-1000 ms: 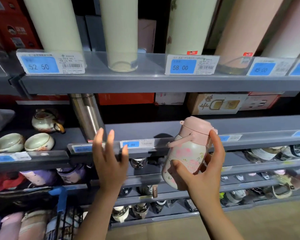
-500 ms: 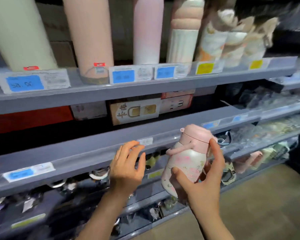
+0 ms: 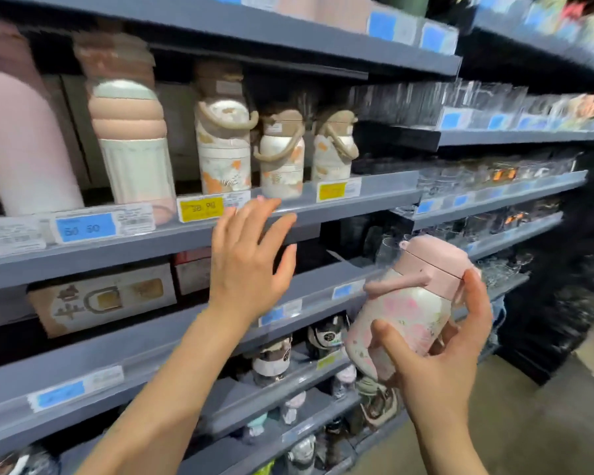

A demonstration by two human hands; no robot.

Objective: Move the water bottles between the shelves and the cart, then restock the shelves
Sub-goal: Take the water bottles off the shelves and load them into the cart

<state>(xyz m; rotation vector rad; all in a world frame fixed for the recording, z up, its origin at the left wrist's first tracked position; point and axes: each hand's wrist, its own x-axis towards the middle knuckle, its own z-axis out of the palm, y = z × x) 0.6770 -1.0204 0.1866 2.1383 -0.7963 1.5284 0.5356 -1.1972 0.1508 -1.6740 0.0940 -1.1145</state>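
My right hand grips a round white bottle with pink flowers and a pink lid, tilted a little, in front of the lower shelves. My left hand is raised with fingers spread, empty, its fingertips at the front edge of the grey shelf. On that shelf stand three cream bottles with orange patches and beige straps, a ribbed peach and white bottle and a tall pink bottle.
Yellow and blue price tags line the shelf edges. A printed cardboard box sits on the shelf below. Lower shelves hold several small bottles. Glassware fills the shelves to the right. The floor is at the lower right.
The view has swung right along the shelves and up. My left hand has risen from the lower shelf edge to the strapped bottles' shelf. My right hand keeps hold of the pink bottle.
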